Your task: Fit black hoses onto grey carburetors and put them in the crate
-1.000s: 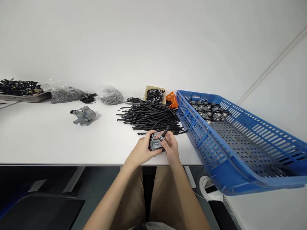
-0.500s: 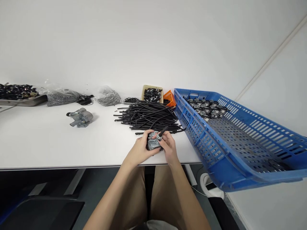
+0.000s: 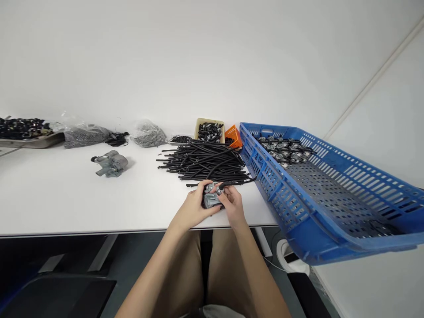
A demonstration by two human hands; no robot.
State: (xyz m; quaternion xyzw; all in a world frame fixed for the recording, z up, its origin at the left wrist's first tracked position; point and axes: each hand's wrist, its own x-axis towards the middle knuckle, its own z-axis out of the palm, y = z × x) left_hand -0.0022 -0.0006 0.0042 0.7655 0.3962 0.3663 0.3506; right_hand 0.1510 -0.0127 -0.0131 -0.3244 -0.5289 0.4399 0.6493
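Fingers (image 3: pixel 212 210) of both hands (image 3: pixel 191 210) (image 3: pixel 236 211) grip a metal part (image 3: pixel 212 200); lettering (image 3: pixel 259 160) on blue crate (image 3: pixel 318 234) unreadable.

Held metal part (image 3: pixel 211 201): silver-grey. Held hose (image 3: pixel 228 183): black. Hose pile (image 3: pixel 205 160): black. Crate (image 3: pixel 318 238): blue, slotted lattice. Small basket (image 3: pixel 233 132): orange. Tray (image 3: pixel 210 120): pale yellow. Loose metal part (image 3: pixel 112 163): grey, black tip. Tabletop (image 3: pixel 59 198): white. Trousers (image 3: pixel 221 260): tan.

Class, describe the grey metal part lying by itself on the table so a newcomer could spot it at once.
On the long white table, find the pile of black tubes and look to its left. The grey metal part sits there, in front of the row of clear plastic bags. Unlike those filled bags, it is one unwrapped piece with a black tip at its left end.
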